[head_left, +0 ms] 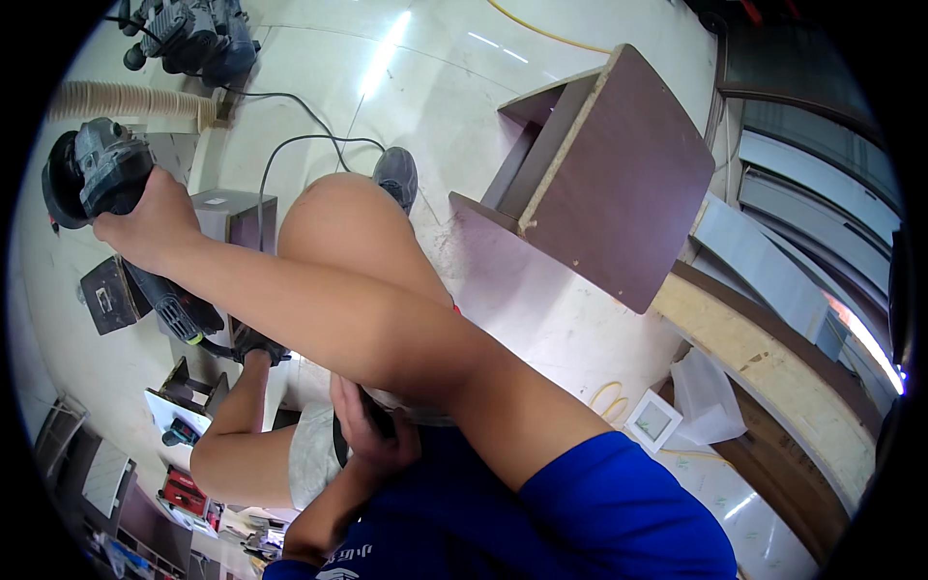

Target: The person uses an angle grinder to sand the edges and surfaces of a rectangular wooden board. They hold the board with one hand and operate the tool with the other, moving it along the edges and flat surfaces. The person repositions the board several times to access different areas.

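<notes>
My right arm reaches across to the far left. There my right hand (155,220) is closed on the head end of a black and grey angle grinder (114,164). The grinder's round dark guard faces left, and its long black body runs down toward the foot by my left leg. My left hand (372,425) lies close against my body at the waist, its fingers curled around something dark that I cannot make out. My bare right knee (329,217) is bent under the right forearm, and a grey shoe (394,179) stands beyond it.
A brown cabinet-like wooden piece (619,184) stands tilted at the right. A black cord (300,137) crosses the pale floor. Beige ribbed hose (135,104) and other power tools (188,39) lie at the upper left. Boards and plastic (706,396) lie at the right.
</notes>
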